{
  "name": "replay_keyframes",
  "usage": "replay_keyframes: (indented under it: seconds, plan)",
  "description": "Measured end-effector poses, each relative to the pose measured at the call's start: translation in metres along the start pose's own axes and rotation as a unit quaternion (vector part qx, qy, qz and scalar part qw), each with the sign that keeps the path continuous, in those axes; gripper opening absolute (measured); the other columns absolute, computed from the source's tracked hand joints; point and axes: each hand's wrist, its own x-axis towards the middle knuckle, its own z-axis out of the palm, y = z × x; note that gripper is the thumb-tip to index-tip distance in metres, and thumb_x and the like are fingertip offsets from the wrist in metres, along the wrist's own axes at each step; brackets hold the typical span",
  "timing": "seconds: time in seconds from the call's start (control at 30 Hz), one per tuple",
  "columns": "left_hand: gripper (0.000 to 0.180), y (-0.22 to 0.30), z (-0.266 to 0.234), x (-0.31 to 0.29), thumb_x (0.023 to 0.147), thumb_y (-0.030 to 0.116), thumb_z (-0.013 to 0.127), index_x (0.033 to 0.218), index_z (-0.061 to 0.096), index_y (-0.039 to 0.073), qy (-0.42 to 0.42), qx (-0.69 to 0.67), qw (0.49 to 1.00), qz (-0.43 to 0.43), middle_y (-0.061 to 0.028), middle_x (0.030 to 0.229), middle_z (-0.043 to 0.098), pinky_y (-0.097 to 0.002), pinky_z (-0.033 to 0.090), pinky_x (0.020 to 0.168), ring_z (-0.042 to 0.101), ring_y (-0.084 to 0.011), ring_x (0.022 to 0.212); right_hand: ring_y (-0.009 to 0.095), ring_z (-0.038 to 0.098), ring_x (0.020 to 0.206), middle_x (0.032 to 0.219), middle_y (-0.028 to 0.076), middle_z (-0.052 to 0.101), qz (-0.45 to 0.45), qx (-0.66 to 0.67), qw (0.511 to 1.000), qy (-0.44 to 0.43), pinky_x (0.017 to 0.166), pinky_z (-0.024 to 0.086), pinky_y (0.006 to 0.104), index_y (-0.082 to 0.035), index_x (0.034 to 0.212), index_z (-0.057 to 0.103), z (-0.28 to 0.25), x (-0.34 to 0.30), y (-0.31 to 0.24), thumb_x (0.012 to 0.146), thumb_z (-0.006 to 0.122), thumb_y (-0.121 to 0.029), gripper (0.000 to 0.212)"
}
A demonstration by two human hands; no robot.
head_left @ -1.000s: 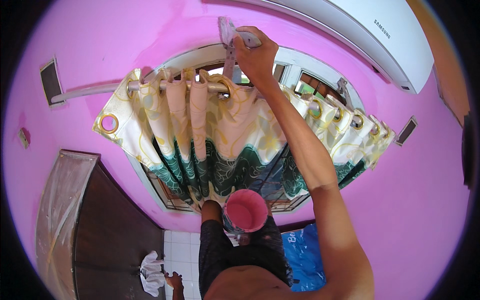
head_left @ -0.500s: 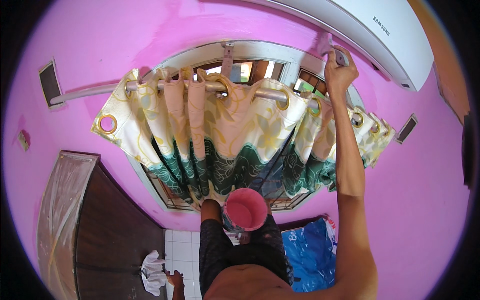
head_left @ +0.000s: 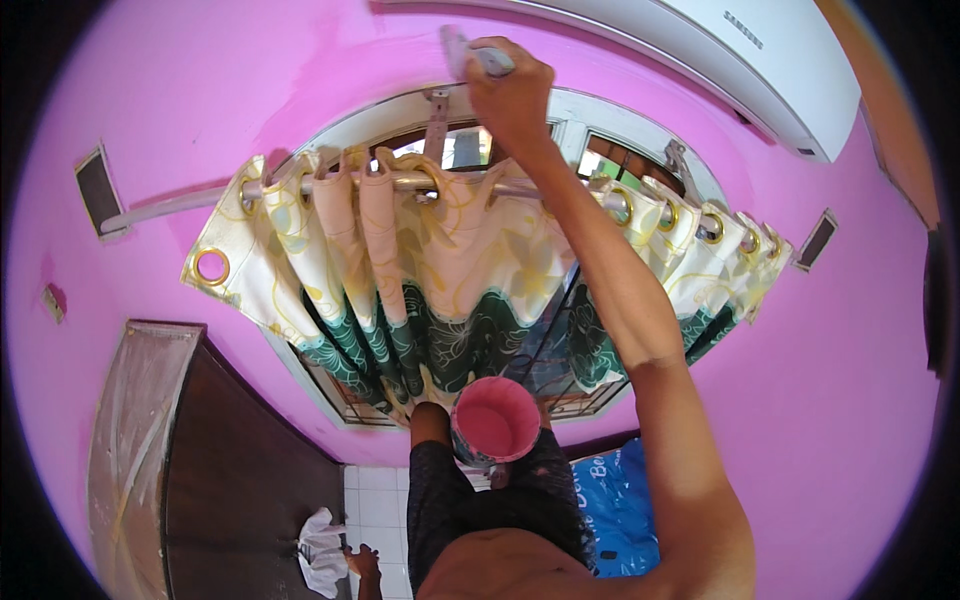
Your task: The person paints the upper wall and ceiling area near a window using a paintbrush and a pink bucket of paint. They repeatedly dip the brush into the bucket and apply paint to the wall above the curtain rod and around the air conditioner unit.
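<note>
My right hand is raised high, its fingers wrapped round the handle of a paintbrush. The bristles, smeared by motion, are at the pink wall above the arched window frame. My left hand hangs low at the left with its fingers apart and nothing in it. Close beside it, a white cloth or bag hangs at the dark door. A paint bucket, pink inside, stands in front of my thighs; what supports it is partly hidden.
Below the brush, a metal curtain rod carries cream and green curtains. A white air conditioner juts out at upper right. A dark door stands at left. Blue plastic sheeting lies at lower right, partly behind my arm.
My right hand has swept left with the brush, from beside the air conditioner to above the middle of the window. My left hand stays low by the door, fingers still apart.
</note>
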Motion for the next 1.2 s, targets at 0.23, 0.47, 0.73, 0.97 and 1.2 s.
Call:
replay_keyframes:
  seconds: [0.23, 0.47, 0.73, 0.97, 1.2]
  plan:
    - [0.052, 0.000, 0.002, 0.001, 0.077, 0.006, 0.054, 0.124, 0.035, 0.007, 0.001, 0.011, 1.000, -0.017, -0.0112, 0.070, 0.054, -0.0313, 0.042, 0.034, 0.055, -0.0217, 0.045, 0.006, 0.054, 0.062, 0.069, 0.003, 0.065, 0.113, 0.029, 0.993, -0.021, 0.058, 0.047, 0.0238, -0.005, 0.088, 0.069, -0.059, -0.001, 0.041, 0.078, 0.068, -0.009, 0.011]
    - [0.051, -0.002, -0.002, 0.016, 0.076, 0.015, 0.062, 0.120, 0.042, 0.002, 0.009, 0.069, 0.997, 0.027, -0.0179, 0.082, 0.060, -0.0364, 0.050, 0.043, 0.061, -0.0266, 0.052, 0.008, 0.058, 0.068, 0.075, 0.003, 0.067, 0.159, -0.081, 0.983, 0.049, 0.063, 0.047, 0.0234, -0.003, 0.090, 0.070, -0.182, 0.010, 0.115, 0.078, 0.070, -0.010, 0.013]
    - [0.054, 0.016, 0.023, 0.013, 0.077, 0.020, 0.062, 0.122, 0.042, 0.000, -0.007, 0.148, 0.986, 0.078, -0.0186, 0.084, 0.062, -0.0368, 0.050, 0.044, 0.061, -0.0259, 0.054, 0.024, 0.067, 0.074, 0.079, 0.017, 0.068, 0.169, -0.226, 0.951, 0.124, 0.071, 0.051, 0.0332, -0.006, 0.091, 0.070, -0.281, 0.012, 0.161, 0.075, 0.068, -0.013, 0.017]
    - [0.056, 0.028, 0.047, 0.013, 0.079, 0.023, 0.062, 0.126, 0.040, 0.000, -0.036, 0.224, 0.968, 0.111, -0.0176, 0.083, 0.062, -0.0360, 0.049, 0.043, 0.060, -0.0243, 0.052, 0.021, 0.064, 0.062, 0.071, 0.015, 0.067, 0.056, -0.307, 0.936, 0.163, 0.061, 0.050, 0.0332, -0.009, 0.092, 0.070, -0.278, 0.009, 0.197, 0.077, 0.067, -0.014, 0.016]
    - [0.058, 0.034, 0.053, 0.014, 0.081, 0.026, 0.061, 0.129, 0.038, 0.001, -0.055, 0.286, 0.945, 0.146, -0.0166, 0.082, 0.062, -0.0352, 0.048, 0.042, 0.058, -0.0227, 0.051, 0.029, 0.065, 0.071, 0.084, 0.015, 0.067, 0.037, -0.143, 0.989, 0.007, 0.065, 0.051, 0.0345, -0.007, 0.095, 0.068, -0.205, 0.005, 0.118, 0.075, 0.066, -0.008, 0.020]
